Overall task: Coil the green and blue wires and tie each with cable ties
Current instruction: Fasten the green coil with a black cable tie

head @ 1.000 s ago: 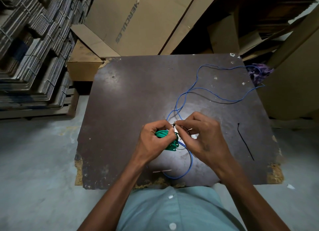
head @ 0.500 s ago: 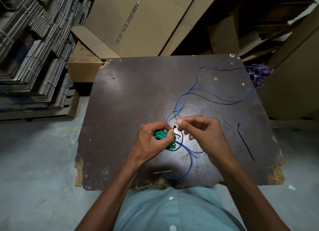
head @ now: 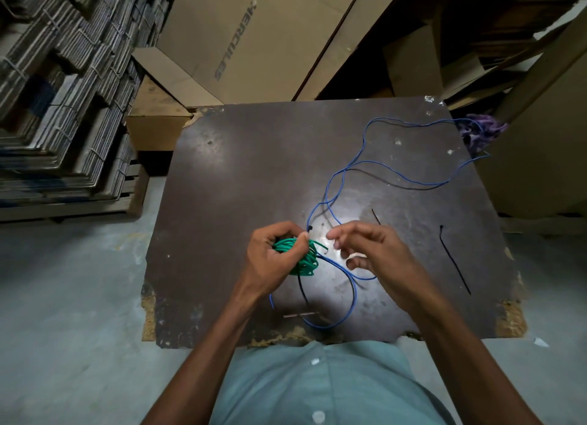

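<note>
My left hand (head: 270,259) grips the coiled green wire (head: 306,261) just above the brown table (head: 222,202). A black cable tie (head: 309,228) loops round the coil, its head at my left thumb and a dark tail hanging below. My right hand (head: 374,253) hovers just right of the coil with its fingers loosely curled, and I see nothing held in them. The blue wire (head: 343,170) lies loose, running from the far right edge down under my hands to a loop near the front edge. A second black cable tie (head: 454,259) lies at the right.
A short black strip (head: 376,216) shows on the table past my right knuckles. A small metal piece (head: 300,315) lies near the chipped front edge. A purple cloth (head: 482,131) hangs at the far right corner. Cardboard boxes (head: 254,37) and stacked flat cartons (head: 63,75) surround the table.
My right hand has let go at the tie's head and drawn back to the right. The left hand keeps its grip on the green coil.
</note>
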Available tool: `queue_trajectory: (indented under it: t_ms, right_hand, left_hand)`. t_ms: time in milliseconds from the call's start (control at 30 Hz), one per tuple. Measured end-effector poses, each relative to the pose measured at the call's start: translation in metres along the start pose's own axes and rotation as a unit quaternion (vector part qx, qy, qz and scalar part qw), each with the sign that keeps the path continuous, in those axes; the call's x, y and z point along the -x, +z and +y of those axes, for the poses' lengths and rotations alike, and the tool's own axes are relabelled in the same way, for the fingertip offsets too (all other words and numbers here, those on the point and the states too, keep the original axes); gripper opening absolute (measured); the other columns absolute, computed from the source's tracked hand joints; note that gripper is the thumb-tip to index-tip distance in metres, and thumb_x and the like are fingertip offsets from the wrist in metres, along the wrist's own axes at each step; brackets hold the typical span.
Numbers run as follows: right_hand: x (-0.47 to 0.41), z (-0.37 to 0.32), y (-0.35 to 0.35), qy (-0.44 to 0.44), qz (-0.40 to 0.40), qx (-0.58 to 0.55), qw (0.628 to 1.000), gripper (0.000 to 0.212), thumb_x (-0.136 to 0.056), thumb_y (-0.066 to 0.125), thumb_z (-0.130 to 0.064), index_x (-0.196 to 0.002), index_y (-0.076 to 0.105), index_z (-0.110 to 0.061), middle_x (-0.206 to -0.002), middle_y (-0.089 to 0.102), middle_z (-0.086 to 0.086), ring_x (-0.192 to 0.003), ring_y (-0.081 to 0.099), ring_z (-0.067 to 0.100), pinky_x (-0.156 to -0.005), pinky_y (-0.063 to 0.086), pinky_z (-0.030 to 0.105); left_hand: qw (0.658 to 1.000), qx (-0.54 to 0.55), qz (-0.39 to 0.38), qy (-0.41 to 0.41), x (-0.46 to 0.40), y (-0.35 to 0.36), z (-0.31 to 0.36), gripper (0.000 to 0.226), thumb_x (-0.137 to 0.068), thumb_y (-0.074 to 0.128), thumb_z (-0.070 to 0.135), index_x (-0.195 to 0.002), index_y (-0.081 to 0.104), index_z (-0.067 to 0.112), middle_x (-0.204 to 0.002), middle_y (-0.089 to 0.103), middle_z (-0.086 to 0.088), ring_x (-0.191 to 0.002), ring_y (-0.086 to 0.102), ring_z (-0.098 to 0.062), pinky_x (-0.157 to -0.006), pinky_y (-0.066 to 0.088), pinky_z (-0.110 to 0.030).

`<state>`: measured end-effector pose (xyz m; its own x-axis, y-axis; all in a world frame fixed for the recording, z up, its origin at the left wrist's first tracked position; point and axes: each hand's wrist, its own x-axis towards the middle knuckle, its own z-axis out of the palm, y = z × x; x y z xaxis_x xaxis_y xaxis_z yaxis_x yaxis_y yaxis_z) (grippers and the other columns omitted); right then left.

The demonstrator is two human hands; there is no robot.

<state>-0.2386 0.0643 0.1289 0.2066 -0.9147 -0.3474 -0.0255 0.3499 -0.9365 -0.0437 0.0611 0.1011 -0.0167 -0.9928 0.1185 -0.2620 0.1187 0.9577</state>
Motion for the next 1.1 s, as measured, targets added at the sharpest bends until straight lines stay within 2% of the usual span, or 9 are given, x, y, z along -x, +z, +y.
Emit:
queue_trajectory:
  t_ms: [133,233,400,500,600,667,767,967,1100]
  right_hand:
    - [0.024,0.007,0.002,-0.055,-0.17,0.063,0.982,0.041,-0.08,0.076,0.012,-0.113,0.074,-0.011,-0.093,0.068,0.009,-0.082,0.062,0.017,-0.078,0.052,0.031]
    - [0.029,0.005,0.011,-0.07,-0.223,0.064,0.97,0.042,-0.075,0.083,0.009,-0.112,0.077,-0.011,-0.088,0.065,0.005,-0.08,0.06,0.017,-0.08,0.051,0.029]
    - [0.016,-0.003,0.026,-0.151,-0.09,0.007,0.984,0.018,-0.084,0.077,-0.002,-0.101,0.079,-0.001,-0.093,0.071,0.015,-0.081,0.066,0.012,-0.077,0.053,0.026]
    - [0.007,-0.01,0.027,-0.162,-0.003,-0.048,0.986,0.021,-0.087,0.07,-0.008,-0.103,0.076,0.004,-0.091,0.075,0.006,-0.074,0.064,0.014,-0.07,0.054,0.024]
    - [0.0,-0.012,0.027,-0.14,0.095,-0.078,0.982,0.027,-0.09,0.071,-0.002,-0.118,0.072,-0.002,-0.088,0.076,0.015,-0.069,0.066,0.015,-0.069,0.057,0.026]
    - [-0.007,-0.009,0.027,-0.139,0.142,-0.018,0.98,0.037,-0.092,0.072,-0.006,-0.129,0.068,-0.013,-0.084,0.075,0.014,-0.066,0.066,0.017,-0.071,0.06,0.033]
    - [-0.014,0.0,0.027,-0.166,0.196,0.164,0.952,0.029,-0.099,0.063,-0.018,-0.127,0.071,-0.023,-0.079,0.07,0.01,-0.069,0.064,0.026,-0.071,0.058,0.045]
    - [-0.012,-0.002,0.031,-0.319,0.232,0.341,0.853,0.023,-0.094,0.069,-0.017,-0.115,0.078,-0.017,-0.07,0.045,-0.01,-0.059,0.044,0.008,-0.059,0.038,0.015]
    - [-0.012,-0.002,0.031,-0.336,0.244,0.343,0.842,0.018,-0.087,0.078,-0.014,-0.104,0.081,-0.019,-0.068,0.054,-0.006,-0.054,0.046,0.011,-0.054,0.042,0.019]
  left_hand:
    - [0.995,0.002,0.089,-0.045,-0.005,0.001,-0.012,0.023,-0.079,0.065,0.028,-0.059,0.061,0.017,-0.055,0.055,0.006,-0.052,0.047,-0.003,-0.051,0.038,-0.021]
    - [0.992,0.006,0.11,-0.068,-0.008,0.002,-0.016,0.023,-0.079,0.064,0.028,-0.058,0.06,0.02,-0.053,0.056,0.008,-0.051,0.048,-0.003,-0.05,0.039,-0.02]
    - [0.993,0.005,0.104,-0.058,-0.009,0.004,-0.011,0.022,-0.081,0.064,0.022,-0.059,0.058,0.024,-0.052,0.055,0.013,-0.05,0.047,0.002,-0.05,0.038,-0.017]
    - [0.995,-0.001,0.09,-0.039,-0.007,0.006,-0.007,0.021,-0.083,0.064,0.019,-0.063,0.06,0.021,-0.055,0.055,0.013,-0.052,0.047,0.002,-0.052,0.038,-0.017]
    - [0.996,0.003,0.084,-0.03,-0.005,0.007,-0.004,0.02,-0.083,0.064,0.024,-0.064,0.061,0.022,-0.057,0.056,0.012,-0.054,0.049,-0.001,-0.054,0.04,-0.02]
    - [0.996,0.007,0.085,-0.026,-0.005,0.008,-0.003,0.02,-0.083,0.064,0.025,-0.064,0.06,0.025,-0.057,0.057,0.012,-0.054,0.05,0.001,-0.054,0.04,-0.018]
    - [0.996,0.017,0.088,-0.03,-0.004,0.011,0.001,0.021,-0.084,0.064,0.019,-0.064,0.061,0.023,-0.057,0.057,0.011,-0.054,0.05,0.001,-0.054,0.04,-0.017]
    - [0.994,0.026,0.097,-0.036,-0.005,0.015,0.004,0.022,-0.084,0.063,0.017,-0.062,0.06,0.021,-0.055,0.057,0.01,-0.052,0.05,0.001,-0.052,0.04,-0.017]
    - [0.993,0.054,0.092,-0.043,-0.005,0.015,0.007,0.021,-0.082,0.063,0.018,-0.061,0.06,0.018,-0.054,0.055,0.011,-0.052,0.049,0.001,-0.053,0.039,-0.017]
